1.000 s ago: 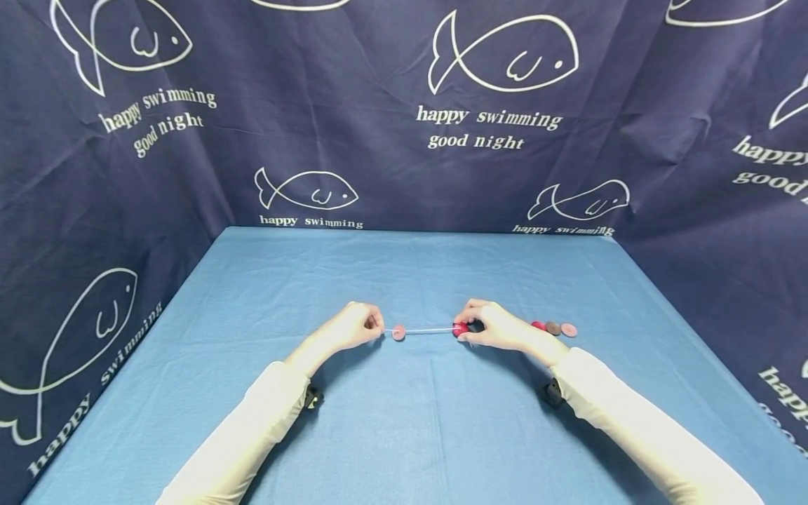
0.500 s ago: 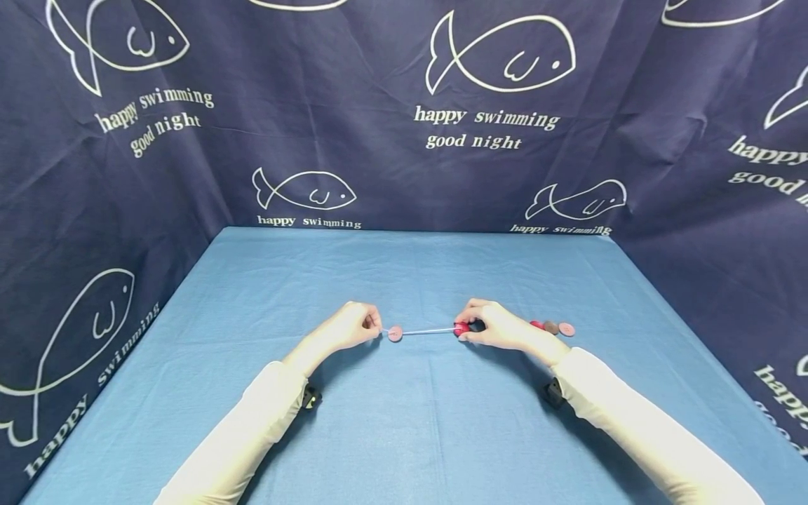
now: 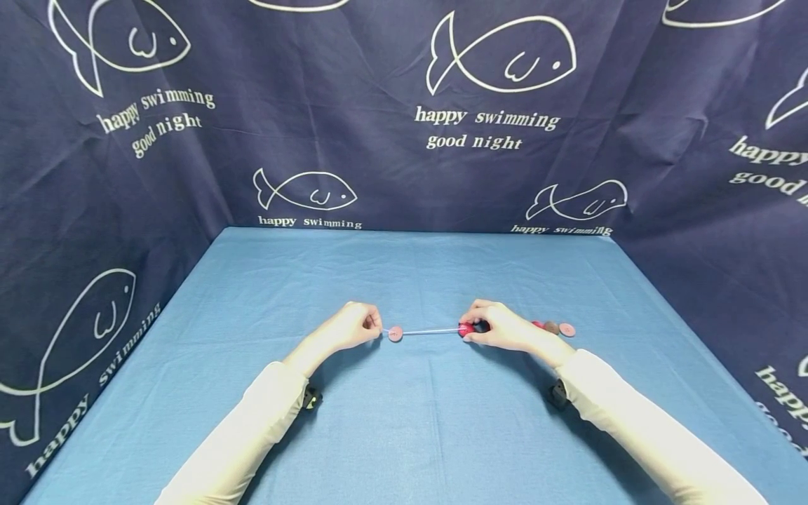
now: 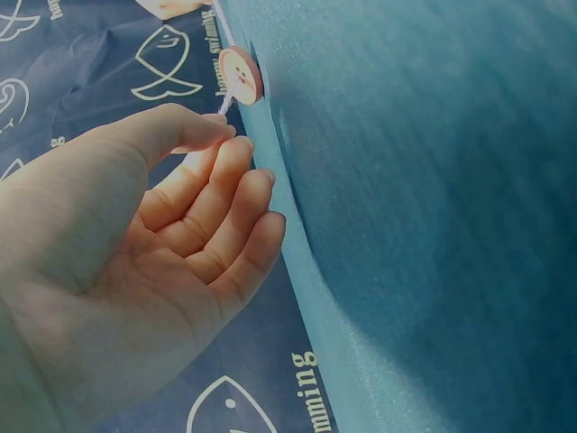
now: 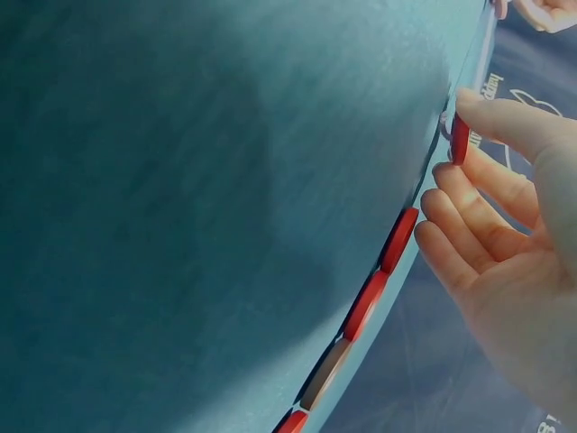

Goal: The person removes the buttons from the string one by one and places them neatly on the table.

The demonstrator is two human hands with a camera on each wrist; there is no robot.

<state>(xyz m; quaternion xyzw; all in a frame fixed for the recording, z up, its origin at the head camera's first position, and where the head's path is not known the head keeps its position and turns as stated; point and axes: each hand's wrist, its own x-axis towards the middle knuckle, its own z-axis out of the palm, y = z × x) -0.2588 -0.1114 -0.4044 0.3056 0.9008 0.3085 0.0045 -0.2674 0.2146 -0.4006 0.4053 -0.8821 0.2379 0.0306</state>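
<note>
In the head view my left hand [image 3: 353,325] pinches the end of a thin pale string [image 3: 431,332] between thumb and index finger. A pink button [image 3: 395,333] is threaded on it just right of those fingertips. Its holes, with the string through, show on the same button [image 4: 241,75] in the left wrist view. My right hand [image 3: 500,327] holds a red button [image 3: 466,329] between thumb and fingers, at the string's other end. That red button [image 5: 461,140] stands on edge in the right wrist view. The string runs straight between both hands.
Right of my right hand, several loose buttons lie in a row on the blue cloth [image 3: 404,421], among them a brown button [image 3: 552,327] and a pink one [image 3: 567,330]. Red buttons [image 5: 366,305] from that row show in the right wrist view. A dark fish-print curtain [image 3: 391,126] hangs behind.
My right hand has moved slightly right with the red button, and the gap to the pink button has widened a little. My left hand has stayed almost still.
</note>
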